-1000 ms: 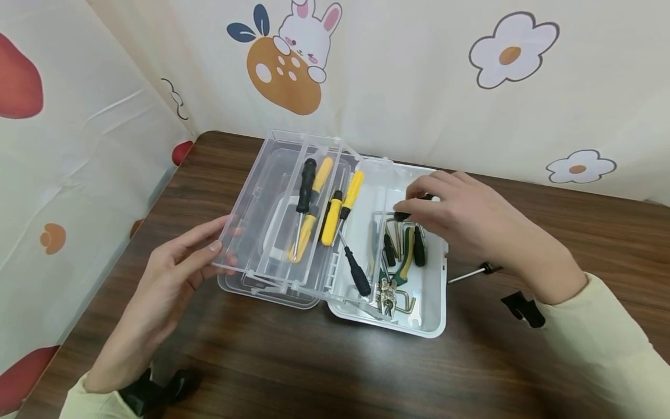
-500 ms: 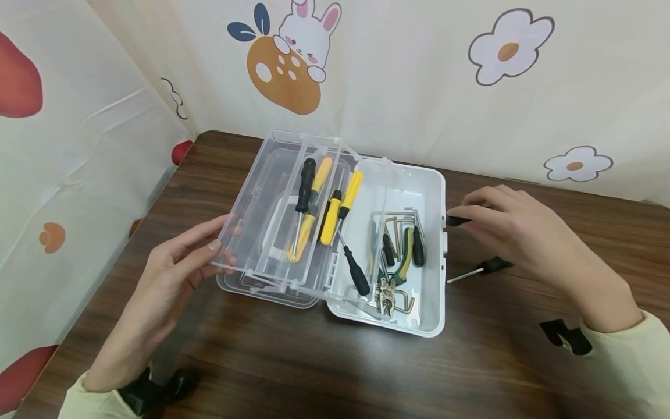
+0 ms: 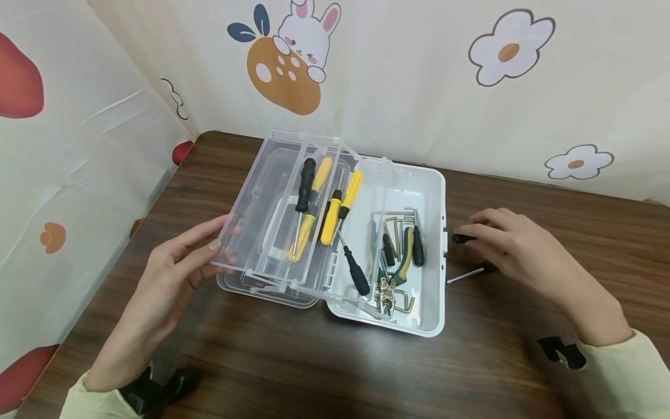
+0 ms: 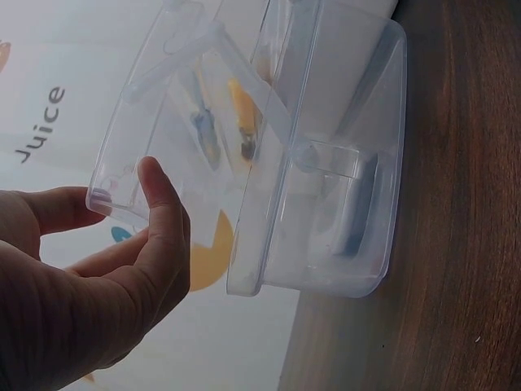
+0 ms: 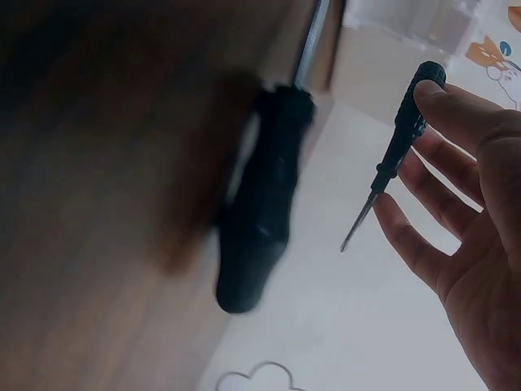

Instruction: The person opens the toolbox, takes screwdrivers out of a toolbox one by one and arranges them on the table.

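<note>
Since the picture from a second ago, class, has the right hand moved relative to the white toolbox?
Yes. The right hand, pinching a small black screwdriver, has left the space above the white toolbox and now sits outside its right wall, over the table.

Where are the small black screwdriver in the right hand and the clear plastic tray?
small black screwdriver [image 5: 404,130], right wrist view, on its black handle.
clear plastic tray [image 3: 246,218], head view, on its left wall.
</note>
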`<state>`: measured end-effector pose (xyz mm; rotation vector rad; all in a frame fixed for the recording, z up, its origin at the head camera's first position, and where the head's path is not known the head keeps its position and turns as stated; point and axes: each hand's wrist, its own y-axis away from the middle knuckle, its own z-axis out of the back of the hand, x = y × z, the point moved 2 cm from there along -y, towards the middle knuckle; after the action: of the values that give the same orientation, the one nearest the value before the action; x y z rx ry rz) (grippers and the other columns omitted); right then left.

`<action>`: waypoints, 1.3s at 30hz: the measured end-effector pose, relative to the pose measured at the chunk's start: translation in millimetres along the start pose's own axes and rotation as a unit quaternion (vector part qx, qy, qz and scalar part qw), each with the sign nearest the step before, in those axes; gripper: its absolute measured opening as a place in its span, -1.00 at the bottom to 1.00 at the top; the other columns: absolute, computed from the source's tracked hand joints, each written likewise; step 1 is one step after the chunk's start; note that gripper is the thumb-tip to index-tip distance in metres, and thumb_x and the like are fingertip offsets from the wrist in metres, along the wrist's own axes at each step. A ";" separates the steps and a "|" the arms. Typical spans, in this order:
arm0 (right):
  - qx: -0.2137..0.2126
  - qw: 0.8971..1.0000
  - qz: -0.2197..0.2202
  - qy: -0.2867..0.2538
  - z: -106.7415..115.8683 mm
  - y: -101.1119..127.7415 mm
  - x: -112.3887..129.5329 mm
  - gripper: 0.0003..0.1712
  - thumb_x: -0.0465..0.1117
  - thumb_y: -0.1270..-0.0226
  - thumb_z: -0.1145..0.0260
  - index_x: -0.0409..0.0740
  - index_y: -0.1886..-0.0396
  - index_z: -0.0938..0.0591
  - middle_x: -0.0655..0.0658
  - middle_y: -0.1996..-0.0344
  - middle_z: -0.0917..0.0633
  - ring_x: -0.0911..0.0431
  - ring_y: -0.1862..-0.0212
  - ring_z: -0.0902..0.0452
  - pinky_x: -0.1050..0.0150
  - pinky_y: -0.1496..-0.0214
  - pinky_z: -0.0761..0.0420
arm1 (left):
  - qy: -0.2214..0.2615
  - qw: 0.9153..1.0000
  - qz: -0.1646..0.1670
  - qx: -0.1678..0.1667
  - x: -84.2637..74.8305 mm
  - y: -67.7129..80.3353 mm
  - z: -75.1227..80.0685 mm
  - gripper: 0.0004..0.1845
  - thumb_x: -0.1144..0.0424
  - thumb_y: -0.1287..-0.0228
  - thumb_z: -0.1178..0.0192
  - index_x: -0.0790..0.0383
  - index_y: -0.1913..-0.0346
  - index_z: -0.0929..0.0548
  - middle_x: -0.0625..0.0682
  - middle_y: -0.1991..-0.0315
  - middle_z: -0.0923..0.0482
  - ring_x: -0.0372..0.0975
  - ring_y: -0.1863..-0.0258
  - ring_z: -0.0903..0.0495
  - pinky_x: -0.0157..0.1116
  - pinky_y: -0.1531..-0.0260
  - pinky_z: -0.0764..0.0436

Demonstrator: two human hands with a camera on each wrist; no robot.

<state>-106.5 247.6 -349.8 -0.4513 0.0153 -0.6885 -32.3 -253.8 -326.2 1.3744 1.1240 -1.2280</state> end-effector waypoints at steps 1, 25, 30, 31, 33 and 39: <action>0.005 1.000 0.002 -0.002 -3.0 1.0 0.1 -0.35 0.21 -0.70 0.16 -0.03 -0.06 -0.77 -0.08 0.10 -0.72 0.04 0.16 -0.63 0.12 0.15 -0.53 | -0.001 1.000 0.001 0.000 0.0 0.1 -0.2 -0.55 0.39 -0.62 -0.03 0.23 -0.48 -0.49 0.08 -0.22 -0.70 -0.24 0.20 -0.78 -0.31 0.08 -0.78; 0.072 0.997 -0.012 0.006 -28.7 6.8 2.1 -0.54 -0.38 0.03 -0.66 0.04 0.10 -0.78 0.05 0.24 -0.68 0.14 0.23 -0.59 0.03 0.27 -0.65 | 0.006 1.000 -0.001 0.001 0.7 -0.6 -1.6 -0.55 0.39 -0.61 -0.04 0.24 -0.48 -0.48 0.08 -0.21 -0.71 -0.25 0.19 -0.78 -0.31 0.04 -0.78; 0.074 0.997 -0.008 -0.012 -26.4 4.9 0.2 -0.51 -0.38 0.03 -0.65 0.02 0.05 -0.76 0.05 0.20 -0.69 0.11 0.17 -0.61 0.02 0.19 -0.66 | 0.002 1.000 -0.001 0.000 0.0 -0.4 -1.3 -0.55 0.38 -0.61 -0.05 0.24 -0.48 -0.48 0.08 -0.21 -0.71 -0.24 0.19 -0.78 -0.31 0.04 -0.77; 0.071 0.997 -0.007 -0.016 -24.8 4.3 -0.2 -0.49 -0.37 0.04 -0.65 0.00 0.04 -0.76 0.04 0.18 -0.69 0.10 0.15 -0.62 0.03 0.16 -0.66 | 0.002 1.000 -0.002 0.000 -0.1 -0.4 -1.2 -0.55 0.39 -0.61 -0.05 0.24 -0.48 -0.48 0.08 -0.21 -0.71 -0.23 0.19 -0.78 -0.31 0.03 -0.77; 0.060 0.998 -0.002 -0.027 -20.4 2.0 -0.8 -0.48 -0.37 0.05 -0.65 -0.03 0.01 -0.75 0.03 0.15 -0.71 0.09 0.12 -0.63 0.08 0.10 -0.64 | 0.004 1.000 -0.002 0.001 -0.2 -0.5 -1.1 -0.55 0.39 -0.61 -0.05 0.24 -0.48 -0.48 0.08 -0.21 -0.71 -0.23 0.19 -0.78 -0.31 0.04 -0.77; 0.017 0.998 0.027 -0.050 -0.4 -13.0 1.9 -0.60 0.13 -0.64 -0.16 -0.03 0.00 -0.76 0.03 0.08 -0.74 0.12 0.03 -0.60 0.26 -0.07 -0.49 | 0.004 1.000 -0.001 0.001 -1.0 -0.1 -0.7 -0.55 0.38 -0.61 -0.05 0.24 -0.48 -0.48 0.08 -0.21 -0.70 -0.22 0.19 -0.78 -0.30 0.05 -0.78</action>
<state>-113.1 237.5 -344.7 -0.4497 -0.0785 -0.6119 -32.4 -253.2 -325.2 1.3807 1.1299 -1.2271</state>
